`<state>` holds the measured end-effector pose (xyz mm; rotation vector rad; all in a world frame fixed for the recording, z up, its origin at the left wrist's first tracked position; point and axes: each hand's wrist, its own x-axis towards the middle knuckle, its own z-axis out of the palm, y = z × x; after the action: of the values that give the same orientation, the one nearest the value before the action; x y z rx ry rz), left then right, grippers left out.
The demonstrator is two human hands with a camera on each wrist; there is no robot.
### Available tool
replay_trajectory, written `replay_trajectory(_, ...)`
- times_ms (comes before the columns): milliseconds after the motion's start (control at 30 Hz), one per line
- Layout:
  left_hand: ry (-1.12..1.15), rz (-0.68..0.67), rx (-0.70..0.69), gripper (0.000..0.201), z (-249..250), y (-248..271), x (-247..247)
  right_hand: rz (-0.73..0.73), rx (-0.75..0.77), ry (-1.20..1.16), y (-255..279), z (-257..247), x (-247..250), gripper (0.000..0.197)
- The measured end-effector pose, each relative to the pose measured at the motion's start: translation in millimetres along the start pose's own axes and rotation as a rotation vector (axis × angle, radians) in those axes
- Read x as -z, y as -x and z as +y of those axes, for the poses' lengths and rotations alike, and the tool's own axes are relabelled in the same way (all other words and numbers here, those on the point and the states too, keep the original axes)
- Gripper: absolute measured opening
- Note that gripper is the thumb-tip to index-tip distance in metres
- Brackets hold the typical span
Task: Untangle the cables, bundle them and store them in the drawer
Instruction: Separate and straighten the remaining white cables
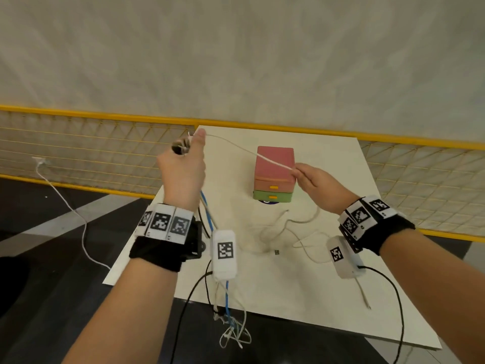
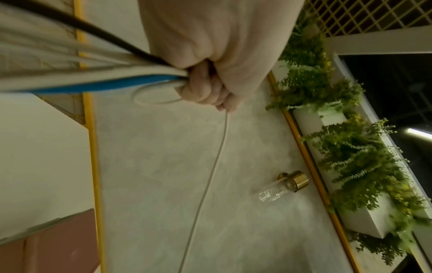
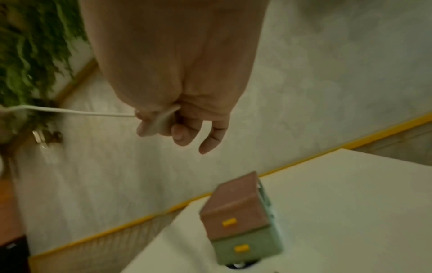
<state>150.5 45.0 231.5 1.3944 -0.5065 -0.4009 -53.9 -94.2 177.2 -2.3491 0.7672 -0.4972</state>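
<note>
My left hand (image 1: 183, 164) is raised over the table's left edge and grips a bunch of cables (image 2: 93, 77): white, blue and black ones. Their ends (image 1: 231, 327) hang tangled below the table's front edge. One white cable (image 1: 246, 151) runs taut from this fist to my right hand (image 1: 315, 182), which pinches it between thumb and forefinger (image 3: 149, 120) above the drawer box. The small drawer box (image 1: 274, 174) stands at the table's back middle, with a pink top drawer and a green lower drawer, both closed. More white cable (image 1: 283, 232) lies loose on the table.
The white table (image 1: 328, 298) is backed by a yellow mesh fence (image 1: 78, 143) and a pale wall. Another white cable (image 1: 65, 206) trails over the floor at left. A small dark connector (image 1: 277, 252) lies mid-table. Planters with greenery (image 2: 350, 147) line the wall.
</note>
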Motion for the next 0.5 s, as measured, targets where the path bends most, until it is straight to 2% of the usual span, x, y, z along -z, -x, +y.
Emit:
replay_trajectory(67, -0.06, 0.008, -0.092, 0.023, -1.9, -3.7, 2.1, -0.02, -0.054, 0.027, 7.1, 9.9, -2.4, 0.027)
replay_trajectory(100, -0.111, -0.026, -0.157, 0.008, -2.4, -0.8, 0.1, -0.02, -0.06, 0.04, 7.2, 9.7, -4.3, 0.027)
replay_trajectory(133, -0.166, -0.072, -0.229, 0.012, -3.9, 4.0, -3.5, -0.013, -0.054, 0.046, 5.1, 6.2, -5.3, 0.026)
replay_trajectory(200, -0.242, -0.247, -0.308, 0.042, -10.6, 19.4, -15.3, 0.002, -0.018, 0.046, -2.7, -4.7, -6.9, 0.025)
replay_trajectory(267, -0.314, -0.432, -0.338, 0.052, -17.3, 35.3, -28.1, 0.017, 0.045, 0.058, -9.8, -16.3, -7.5, 0.022)
replay_trajectory(333, -0.368, -0.489, -0.363, 0.044, -22.9, 42.6, -37.9, 0.033, 0.115, 0.063, -14.1, -26.8, -6.8, 0.018)
replay_trajectory(433, -0.343, -0.553, -0.351, 0.028, -22.7, 42.3, -43.3, 0.045, 0.133, 0.038, -16.3, -34.2, -2.2, 0.019)
replay_trajectory(500, -0.372, -0.586, -0.321, 0.042, -19.3, 40.7, -42.1, 0.061, 0.129, 0.045, -14.6, -33.7, 0.4, 0.022)
